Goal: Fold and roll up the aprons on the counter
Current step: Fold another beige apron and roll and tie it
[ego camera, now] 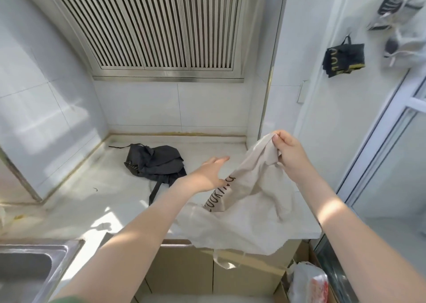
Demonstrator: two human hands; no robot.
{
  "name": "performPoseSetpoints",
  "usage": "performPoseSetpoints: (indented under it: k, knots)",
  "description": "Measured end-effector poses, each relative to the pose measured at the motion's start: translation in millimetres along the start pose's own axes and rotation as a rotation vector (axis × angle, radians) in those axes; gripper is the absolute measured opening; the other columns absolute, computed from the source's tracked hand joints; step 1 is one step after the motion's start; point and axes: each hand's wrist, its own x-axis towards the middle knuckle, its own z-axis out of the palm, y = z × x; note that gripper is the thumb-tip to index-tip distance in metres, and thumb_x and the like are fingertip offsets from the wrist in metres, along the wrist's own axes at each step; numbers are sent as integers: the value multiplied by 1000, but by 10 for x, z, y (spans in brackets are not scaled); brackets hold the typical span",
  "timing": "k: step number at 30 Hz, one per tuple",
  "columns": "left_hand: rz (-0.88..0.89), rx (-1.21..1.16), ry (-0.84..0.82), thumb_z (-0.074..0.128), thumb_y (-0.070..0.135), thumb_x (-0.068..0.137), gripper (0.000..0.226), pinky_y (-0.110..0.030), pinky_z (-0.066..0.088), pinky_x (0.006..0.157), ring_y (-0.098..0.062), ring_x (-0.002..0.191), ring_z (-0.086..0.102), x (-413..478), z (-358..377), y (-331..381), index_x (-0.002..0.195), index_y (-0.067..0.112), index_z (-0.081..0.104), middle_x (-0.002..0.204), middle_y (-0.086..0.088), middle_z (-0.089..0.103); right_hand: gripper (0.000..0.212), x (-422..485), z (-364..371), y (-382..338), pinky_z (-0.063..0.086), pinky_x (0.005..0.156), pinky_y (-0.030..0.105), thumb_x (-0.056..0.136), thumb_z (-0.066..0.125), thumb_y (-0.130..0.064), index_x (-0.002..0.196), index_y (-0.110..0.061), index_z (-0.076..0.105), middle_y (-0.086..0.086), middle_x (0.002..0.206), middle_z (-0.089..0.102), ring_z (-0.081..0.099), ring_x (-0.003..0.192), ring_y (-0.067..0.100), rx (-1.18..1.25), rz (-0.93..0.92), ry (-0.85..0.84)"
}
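head view: right hand [288, 153] holds beige apron [249, 210] up over counter [80, 201]

the right hand pinches a bunched part of the beige apron between thumb and curled fingers, raised above the right end of the counter. from that grip the cloth hangs down in folds, spreads over the counter's right front part and spills past the front edge, where a strap [221, 262] dangles in front of the cabinet [184, 270]. dark lettering [217, 195] runs along one fold of the cloth, partly hidden.

the left hand [207, 176] is stretched forward over the counter, fingers straight and slightly spread, holding nothing. its thumb lies right beside the lettered fold; whether it touches the cloth cannot be told.

the black apron [154, 162] lies crumpled near the back of the counter, just left of and behind the left hand, apart from the beige one. one of its ties [154, 192] trails toward the front edge, beside the left wrist.

a steel sink [27, 270] is set in the counter at lower left. a slatted grille [149, 26] fills the wall above the tiles. a black bag [343, 59] hangs on the right wall, and a plastic bag [309, 284] sits low beside the cabinet.
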Motion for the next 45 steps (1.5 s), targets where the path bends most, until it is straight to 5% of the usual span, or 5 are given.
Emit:
performPoseSetpoints:
  k: [12,22,28,40,45]
  knots:
    - [12,1,12,45,31,97,17,-30,34,61,-30,91,55,-4,309,266,87,17,43,91,-6,56,22,-119,-31,-86,46,61,26,101,44,-17,84,-14,57,3,77,56,54,70,14,173,35,118]
    - [-161,-297,95,29,21,103,21,-30,51,53,-23,70,54,38,112,195,105,8,47,93,-11,53,32,-295,-255,195,50,88,35,87,65,-24,112,-6,63,8,105,69,65,96,21,-189,191,-144]
    - [-245,-203,302,51,21,94,19,-31,42,74,-26,96,58,-18,108,172,109,11,49,107,-5,54,13,-327,-41,113,37,51,24,93,47,-9,89,-11,60,0,65,53,49,56,12,-262,290,-78]
    - [13,-323,-177,79,61,56,107,-38,43,101,-15,119,41,-222,461,388,136,32,13,131,6,29,24,-373,353,123,57,49,33,104,33,-19,119,-1,40,22,90,58,66,76,31,588,498,192]
    - [-9,-651,184,68,51,79,54,-31,45,75,-19,98,53,-110,605,634,107,17,36,113,-3,47,27,-470,234,100,45,54,27,103,36,-24,113,-4,52,15,93,66,66,71,21,372,456,-2]
